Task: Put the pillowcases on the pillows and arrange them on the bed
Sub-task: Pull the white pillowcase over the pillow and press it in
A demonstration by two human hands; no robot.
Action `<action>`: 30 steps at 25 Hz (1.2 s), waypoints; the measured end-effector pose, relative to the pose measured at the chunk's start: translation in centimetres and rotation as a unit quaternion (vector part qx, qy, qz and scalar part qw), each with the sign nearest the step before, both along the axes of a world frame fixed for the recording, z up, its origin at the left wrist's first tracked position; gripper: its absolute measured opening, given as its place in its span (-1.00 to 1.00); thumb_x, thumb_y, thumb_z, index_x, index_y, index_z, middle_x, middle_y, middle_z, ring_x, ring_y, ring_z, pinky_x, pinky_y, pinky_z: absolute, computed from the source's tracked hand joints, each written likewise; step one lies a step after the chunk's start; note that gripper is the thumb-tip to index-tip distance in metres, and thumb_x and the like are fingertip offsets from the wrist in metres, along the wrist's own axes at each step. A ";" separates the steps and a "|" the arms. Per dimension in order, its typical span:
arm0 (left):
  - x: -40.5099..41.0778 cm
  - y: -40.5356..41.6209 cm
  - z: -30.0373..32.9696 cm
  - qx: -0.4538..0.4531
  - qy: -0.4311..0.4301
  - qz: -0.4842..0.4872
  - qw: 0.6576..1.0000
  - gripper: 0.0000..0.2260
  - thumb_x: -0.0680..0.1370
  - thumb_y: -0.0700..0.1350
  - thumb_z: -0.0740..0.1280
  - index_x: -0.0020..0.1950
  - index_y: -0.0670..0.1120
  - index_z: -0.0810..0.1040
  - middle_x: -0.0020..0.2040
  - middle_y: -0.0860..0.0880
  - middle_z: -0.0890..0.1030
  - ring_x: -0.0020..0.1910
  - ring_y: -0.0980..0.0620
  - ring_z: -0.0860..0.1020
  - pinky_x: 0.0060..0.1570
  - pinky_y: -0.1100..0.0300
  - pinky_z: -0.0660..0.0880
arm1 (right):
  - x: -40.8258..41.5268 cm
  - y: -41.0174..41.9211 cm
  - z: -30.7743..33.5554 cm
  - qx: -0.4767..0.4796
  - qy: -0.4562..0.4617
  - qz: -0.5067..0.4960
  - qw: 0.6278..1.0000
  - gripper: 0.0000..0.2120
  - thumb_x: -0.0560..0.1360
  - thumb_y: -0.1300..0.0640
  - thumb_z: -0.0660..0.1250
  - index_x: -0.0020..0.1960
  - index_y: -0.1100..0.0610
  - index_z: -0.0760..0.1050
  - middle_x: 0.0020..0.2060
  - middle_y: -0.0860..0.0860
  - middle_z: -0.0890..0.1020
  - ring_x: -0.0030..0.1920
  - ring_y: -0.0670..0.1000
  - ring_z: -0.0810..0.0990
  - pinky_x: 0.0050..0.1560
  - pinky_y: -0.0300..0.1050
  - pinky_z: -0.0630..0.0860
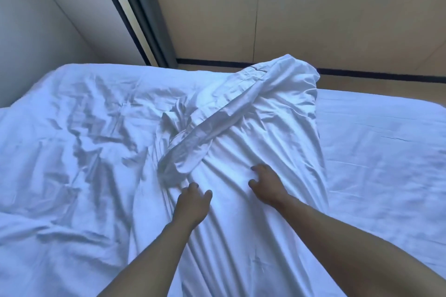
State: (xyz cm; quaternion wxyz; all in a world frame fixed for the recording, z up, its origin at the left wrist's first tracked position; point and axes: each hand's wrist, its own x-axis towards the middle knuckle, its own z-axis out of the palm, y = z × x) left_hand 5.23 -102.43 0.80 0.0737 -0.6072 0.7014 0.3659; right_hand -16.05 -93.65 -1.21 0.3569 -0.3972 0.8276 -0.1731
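A white pillow in a loose white pillowcase [270,128] lies lengthwise down the middle of the bed [386,142], its far end raised toward the wall. A folded flap of the case [207,132] runs diagonally across it. My left hand [191,205] rests on the cloth just below the flap's lower end, fingers bent onto the fabric. To its right, my right hand [265,183] presses on the pillow with curled fingers digging into the cloth. Whether either hand pinches fabric is unclear.
A crumpled white duvet [72,140] covers the left half of the bed. A flat white sheet shows on the right. Beige wall panels [313,7] with a dark strip stand behind the bed, and a grey curtain [149,14] hangs at the back left.
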 end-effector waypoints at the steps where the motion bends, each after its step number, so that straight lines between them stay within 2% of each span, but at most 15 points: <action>1: -0.7 -0.2 -0.7 0.001 0.000 -0.001 1.000 -0.48 0.63 0.14 0.22 0.51 -0.10 0.30 0.44 -0.12 0.38 0.38 -0.12 0.40 0.21 0.05 0.40 | -1.1 0.2 -0.4 -0.002 0.025 0.007 1.000 -0.48 0.58 0.12 0.27 0.53 0.13 0.33 0.53 0.09 0.29 0.53 0.09 0.24 0.45 -0.11 0.22; 5: -3.3 -2.9 -2.2 -0.068 -0.036 -0.021 0.997 -0.47 0.62 0.12 0.25 0.53 -0.10 0.32 0.48 -0.15 0.37 0.44 -0.18 0.34 0.33 -0.03 0.38 | -5.9 -0.7 -1.6 -0.002 0.213 0.057 0.975 -0.40 0.60 -0.04 0.24 0.59 0.05 0.18 0.63 0.10 0.08 0.62 0.18 -0.02 0.59 0.16 -0.04; 7: -4.2 -5.2 -2.6 -0.193 -0.055 0.018 0.980 -0.47 0.53 0.08 0.39 0.39 -0.17 0.41 0.35 -0.25 0.44 0.34 -0.27 0.40 0.22 -0.11 0.43 | -9.0 -1.8 -2.5 0.018 0.265 0.019 0.964 -0.36 0.60 -0.12 0.21 0.60 0.03 0.11 0.63 0.12 0.01 0.62 0.23 -0.09 0.56 0.30 -0.06; 9: -4.7 -8.2 -2.8 -0.299 -0.109 0.036 0.947 -0.35 0.37 0.08 0.54 0.30 -0.21 0.37 0.28 -0.29 0.37 0.26 -0.32 0.38 0.06 -0.22 0.48 | -12.7 -3.5 -3.2 0.041 0.263 -0.065 0.962 -0.23 0.57 -0.24 0.22 0.62 0.05 0.02 0.62 0.19 -0.02 0.60 0.30 -0.06 0.51 0.38 0.03; 11: -5.8 -11.3 -3.9 -0.288 -0.144 0.016 0.946 -0.13 0.33 0.12 0.58 0.47 -0.10 0.20 0.44 -0.24 0.16 0.39 -0.32 0.25 0.08 -0.33 0.48 | -15.8 -5.7 -4.4 0.050 0.230 -0.128 0.964 -0.08 0.48 -0.37 0.27 0.63 0.03 -0.05 0.60 0.23 -0.04 0.57 0.36 0.00 0.47 0.43 0.10; 13: -7.7 -13.2 -5.5 -0.245 -0.148 -0.035 0.957 -0.08 0.42 0.06 0.53 0.59 0.03 0.02 0.56 -0.17 -0.01 0.40 -0.33 0.29 0.11 -0.26 0.50 | -16.4 -7.4 -6.6 0.061 0.237 -0.071 0.967 -0.03 0.44 -0.43 0.27 0.63 -0.06 -0.10 0.61 0.22 -0.10 0.56 0.43 -0.06 0.45 0.48 0.04; 15: -9.8 -13.8 -7.7 -0.258 -0.152 -0.098 0.949 -0.26 0.54 -0.12 0.40 0.61 0.01 0.05 0.53 -0.20 0.18 0.21 -0.34 0.50 0.01 -0.13 0.52 | -15.3 -7.9 -10.1 0.062 0.267 -0.008 0.962 -0.07 0.44 -0.47 0.21 0.62 -0.15 -0.13 0.63 0.16 -0.19 0.55 0.48 -0.18 0.45 0.51 -0.11; 17: -11.0 -13.9 -9.2 -0.313 -0.170 -0.167 0.919 -0.45 0.58 -0.22 0.27 0.55 -0.04 0.20 0.36 -0.19 0.43 0.11 -0.29 0.58 -0.08 -0.07 0.53 | -14.8 -7.4 -12.6 0.063 0.289 -0.006 0.955 -0.09 0.43 -0.51 0.12 0.62 -0.19 -0.15 0.63 0.12 -0.24 0.54 0.48 -0.25 0.46 0.50 -0.22; 19: -11.5 -14.1 -10.6 -0.341 -0.188 -0.200 0.899 -0.54 0.57 -0.22 0.26 0.47 -0.07 0.28 0.28 -0.14 0.48 0.08 -0.23 0.59 -0.21 -0.03 0.51 | -15.5 -7.1 -14.1 0.068 0.290 -0.010 0.955 -0.12 0.45 -0.53 0.03 0.62 -0.21 -0.19 0.63 0.10 -0.27 0.54 0.46 -0.30 0.46 0.48 -0.31; 20: -11.6 -14.5 -10.7 -0.340 -0.184 -0.190 0.903 -0.51 0.56 -0.17 0.30 0.47 -0.07 0.26 0.29 -0.12 0.46 0.08 -0.22 0.58 -0.25 0.00 0.46 | -15.9 -7.4 -14.2 0.060 0.290 -0.006 0.955 -0.14 0.47 -0.52 0.02 0.62 -0.20 -0.20 0.63 0.09 -0.28 0.55 0.45 -0.31 0.46 0.46 -0.34; 23: -12.7 -16.8 -9.4 -0.322 -0.152 -0.156 0.921 -0.30 0.51 0.11 0.38 0.54 0.00 0.13 0.48 -0.09 0.27 0.11 -0.27 0.55 -0.23 0.00 0.43 | -16.7 -8.6 -13.1 -0.021 0.358 0.057 0.932 -0.23 0.53 -0.33 0.07 0.64 -0.16 -0.13 0.64 0.05 -0.25 0.59 0.32 -0.30 0.52 0.41 -0.26; 24: -13.6 -18.2 -8.4 -0.345 -0.120 -0.154 0.918 -0.32 0.53 0.09 0.36 0.56 0.03 0.12 0.53 -0.08 0.23 0.12 -0.28 0.55 -0.22 -0.01 0.44 | -17.1 -9.4 -12.7 -0.045 0.377 0.077 0.922 -0.25 0.54 -0.27 0.08 0.65 -0.15 -0.09 0.64 0.05 -0.20 0.61 0.28 -0.28 0.54 0.39 -0.20; 26: -17.0 -22.4 -5.7 -0.405 -0.026 -0.129 0.905 -0.47 0.58 -0.12 0.28 0.53 0.01 0.24 0.49 -0.11 0.36 0.13 -0.30 0.54 -0.21 -0.02 0.42 | -19.4 -12.7 -11.1 -0.065 0.394 0.097 0.912 -0.29 0.57 -0.24 0.07 0.65 -0.14 -0.08 0.65 0.06 -0.17 0.61 0.24 -0.27 0.56 0.35 -0.18; 28: -22.2 -27.5 -1.3 -0.405 0.081 -0.058 0.909 -0.59 0.62 -0.13 0.20 0.48 -0.04 0.32 0.39 -0.14 0.43 0.21 -0.30 0.50 -0.07 -0.05 0.43 | -23.8 -17.7 -8.6 -0.061 0.402 0.067 0.911 -0.30 0.60 -0.30 0.02 0.65 -0.13 -0.11 0.64 0.07 -0.20 0.61 0.23 -0.29 0.56 0.32 -0.23; 30: -26.9 -32.0 1.7 -0.305 0.164 0.024 0.938 -0.40 0.64 0.16 0.18 0.62 0.04 0.08 0.59 -0.13 0.19 0.48 -0.26 0.30 0.24 -0.11 0.35 | -29.5 -22.0 -6.0 -0.008 0.379 0.028 0.925 -0.28 0.56 -0.40 0.00 0.64 -0.17 -0.08 0.65 0.07 -0.15 0.61 0.25 -0.27 0.54 0.37 -0.22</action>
